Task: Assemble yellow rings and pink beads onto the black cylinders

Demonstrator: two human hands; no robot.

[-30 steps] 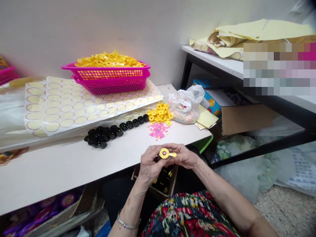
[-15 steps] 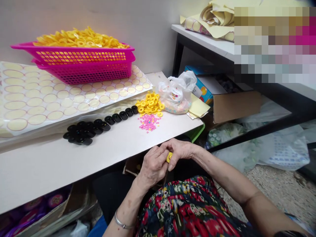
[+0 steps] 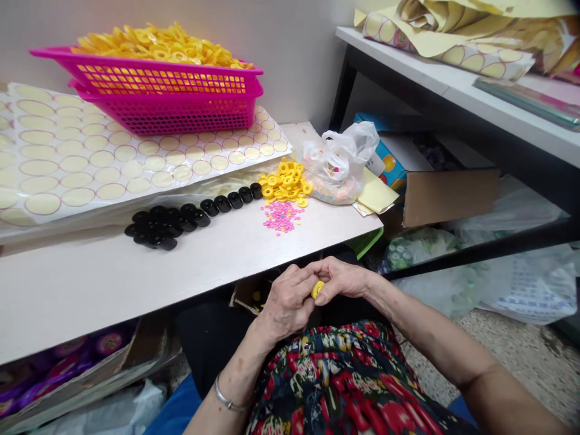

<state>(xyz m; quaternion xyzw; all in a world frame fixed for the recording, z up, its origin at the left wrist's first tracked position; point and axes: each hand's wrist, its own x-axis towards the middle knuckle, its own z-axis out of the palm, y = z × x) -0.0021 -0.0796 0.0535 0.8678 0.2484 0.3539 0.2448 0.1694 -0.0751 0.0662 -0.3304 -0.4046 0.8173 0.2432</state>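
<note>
Just beyond the table's front edge, over the lap, my two hands meet. My right hand [image 3: 342,280] pinches a small yellow plastic ring [image 3: 318,290] between thumb and fingers. Against that ring, my left hand [image 3: 289,302] is closed, fingers curled; whatever it grips is hidden behind the knuckles. On the table lie a pile of yellow rings [image 3: 285,181], a scatter of tiny pink pieces [image 3: 281,216] and a cluster of black cylindrical caps [image 3: 158,226]. Several more black caps [image 3: 222,204] form a row leading toward the yellow pile.
A pink basket [image 3: 190,115] heaped with yellow parts stands on sticker sheets [image 3: 136,163] at the back. A tied plastic bag [image 3: 338,175] sits at the table's right end. Cartons, including a cardboard box [image 3: 448,196], and bags fill the right side below a shelf [image 3: 408,66].
The camera view has shifted, so the table appears higher and further right. My hands stay together, and the yellow ring is tilted slightly differently in my right fingers.
</note>
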